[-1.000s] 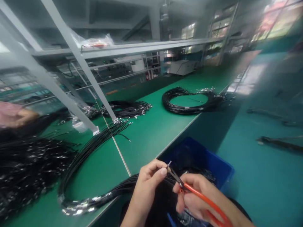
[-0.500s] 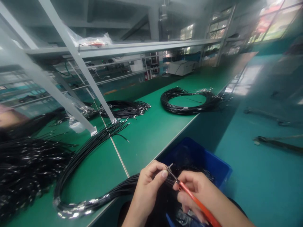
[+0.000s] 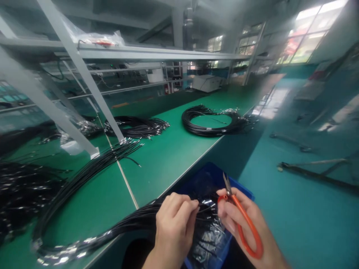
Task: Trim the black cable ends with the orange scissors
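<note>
My right hand (image 3: 255, 224) holds scissors (image 3: 250, 223) with orange-red handles, their blades pointing up and slightly apart. My left hand (image 3: 175, 224) is closed, back towards me, with its fingertips pinching a thin black cable; the pinch is partly hidden. Beside it, a long bundle of black cables (image 3: 134, 220) curves from the green table (image 3: 157, 160) over the front edge to this hand. Below both hands is a blue bin (image 3: 244, 189) with cable ends and small clear and silvery pieces (image 3: 210, 239) in it.
Two more coils of black cable, the nearer-right one (image 3: 206, 130) and another (image 3: 140, 127), lie on the table. A heap of cables (image 3: 25, 198) spreads at the left. White shelf posts (image 3: 84, 78) rise from the table; a metal stand's leg (image 3: 316, 175) is on the floor at right.
The scissors have left the left fingertips, moving right and up, and their blades now point upward. My left hand has rolled over, back uppermost. The view has shifted slightly right.
</note>
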